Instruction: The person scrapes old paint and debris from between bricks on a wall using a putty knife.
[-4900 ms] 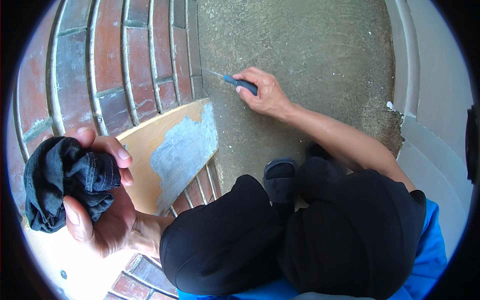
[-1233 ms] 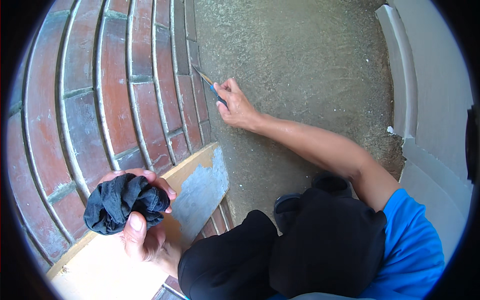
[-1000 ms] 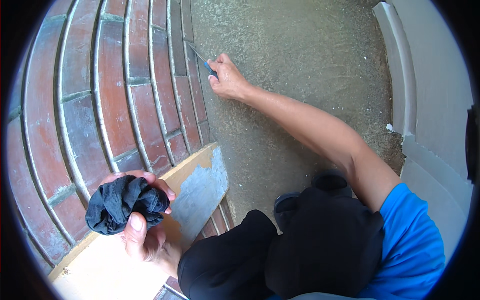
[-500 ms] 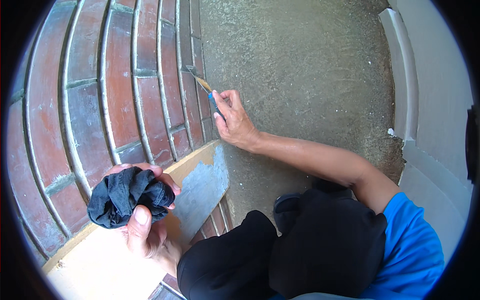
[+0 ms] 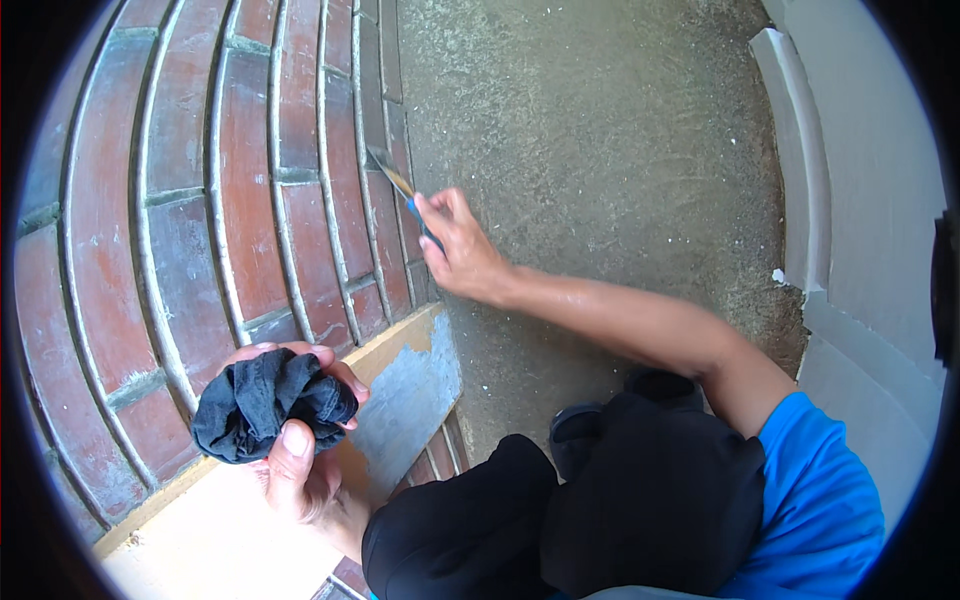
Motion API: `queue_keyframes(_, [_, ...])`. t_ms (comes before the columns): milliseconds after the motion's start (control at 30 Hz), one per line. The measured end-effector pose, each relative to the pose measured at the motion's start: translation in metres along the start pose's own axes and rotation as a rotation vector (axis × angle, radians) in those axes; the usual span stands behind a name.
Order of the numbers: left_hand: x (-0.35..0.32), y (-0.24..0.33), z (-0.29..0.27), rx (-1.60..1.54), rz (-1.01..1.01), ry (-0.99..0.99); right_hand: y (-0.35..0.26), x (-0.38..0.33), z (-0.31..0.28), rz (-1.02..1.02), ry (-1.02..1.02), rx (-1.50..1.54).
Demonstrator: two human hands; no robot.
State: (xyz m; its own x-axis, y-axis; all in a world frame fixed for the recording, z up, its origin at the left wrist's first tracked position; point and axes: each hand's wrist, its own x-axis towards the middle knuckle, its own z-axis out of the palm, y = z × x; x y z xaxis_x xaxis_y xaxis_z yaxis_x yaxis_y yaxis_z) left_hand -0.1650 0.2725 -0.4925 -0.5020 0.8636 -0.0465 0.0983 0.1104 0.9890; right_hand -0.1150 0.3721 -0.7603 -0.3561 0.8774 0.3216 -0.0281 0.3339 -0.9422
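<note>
My right hand [image 5: 464, 250] is closed on a scraper [image 5: 397, 182] with a blue handle and a thin, brownish-stained metal blade. The blade's tip meets the brick wall [image 5: 258, 190], close to a mortar joint near the wall's base. Bunched in my left hand [image 5: 300, 482] is a dark cloth [image 5: 270, 405], with the thumb pressed on its front and the fingers wrapped behind it. That hand is nearer to me, in front of the wall and above a pale ledge.
The pale ledge [image 5: 225, 510] sticks out from the wall, its end showing peeled grey paint [image 5: 415, 385]. Rough concrete floor [image 5: 590, 170] runs along the wall. A light grey panel [image 5: 870, 150] with a raised edge stands at right. My dark-clothed knees [image 5: 650, 490] are below.
The scraper's blade has turned a little and shifted slightly at the wall with my right hand. My left hand still grips the cloth. The whole view has shifted slightly.
</note>
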Motion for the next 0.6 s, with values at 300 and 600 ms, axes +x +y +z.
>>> queue_keyframes(300, [0.001, -0.003, -0.002, 0.019, 0.014, -0.032, 0.031, 0.111, -0.032, 0.081, -0.082, -0.074])
queue_keyframes(600, [0.003, -0.005, -0.001, 0.026, -0.004, -0.016, 0.032, 0.072, -0.015, 0.02, -0.019, -0.019])
